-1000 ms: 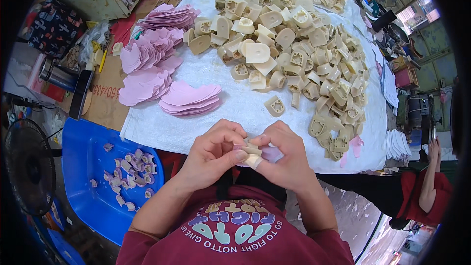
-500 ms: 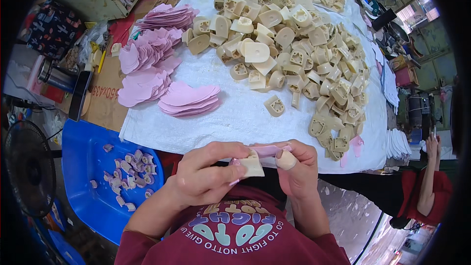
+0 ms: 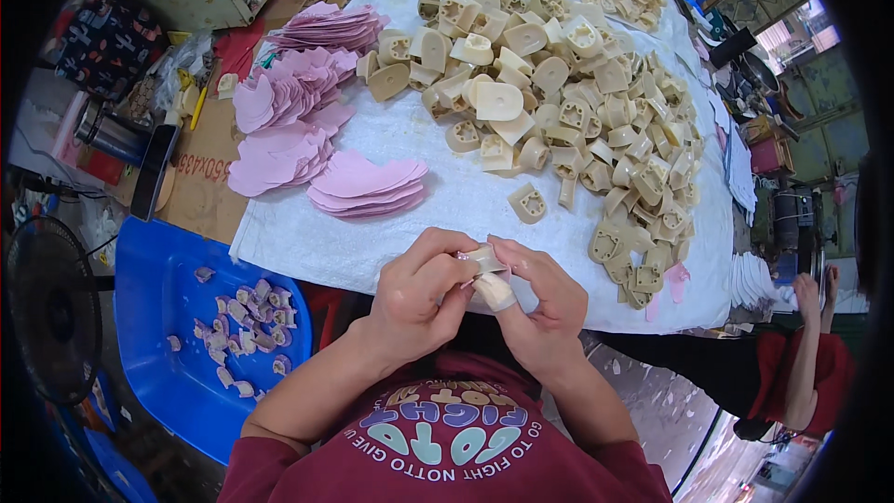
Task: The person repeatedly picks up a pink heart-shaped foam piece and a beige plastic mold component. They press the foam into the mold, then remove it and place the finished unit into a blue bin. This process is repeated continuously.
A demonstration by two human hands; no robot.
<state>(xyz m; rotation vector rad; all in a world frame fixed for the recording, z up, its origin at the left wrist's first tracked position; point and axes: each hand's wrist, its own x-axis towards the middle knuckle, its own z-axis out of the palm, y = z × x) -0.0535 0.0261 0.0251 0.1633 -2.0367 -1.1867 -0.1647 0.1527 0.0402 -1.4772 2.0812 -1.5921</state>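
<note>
Close to my body, at the near edge of the table, a beige shoe heel (image 3: 484, 259) is gripped between both hands. My left hand (image 3: 416, 291) is closed round its left side. My right hand (image 3: 543, 303) pinches from the right, its thumb wrapped in a beige cover (image 3: 495, 292) and pressed against the heel. Part of a pink cover piece shows at the heel; fingers hide most of it. Beyond the hands lies a large pile of bare beige heels (image 3: 559, 135), and to the left several stacks of pink cover pieces (image 3: 368, 184).
White cloth (image 3: 317, 244) covers the table. A blue basin (image 3: 154, 317) at lower left holds several pink-wrapped heels (image 3: 256, 317). A phone (image 3: 155, 172), a yellow pen (image 3: 199, 108) and a black fan (image 3: 54, 312) are at left. Another person's arm (image 3: 803, 368) shows at right.
My hands have drawn closer together and risen slightly. The pink strip that stretched between them is now mostly hidden at the heel, and the right thumb has come against it.
</note>
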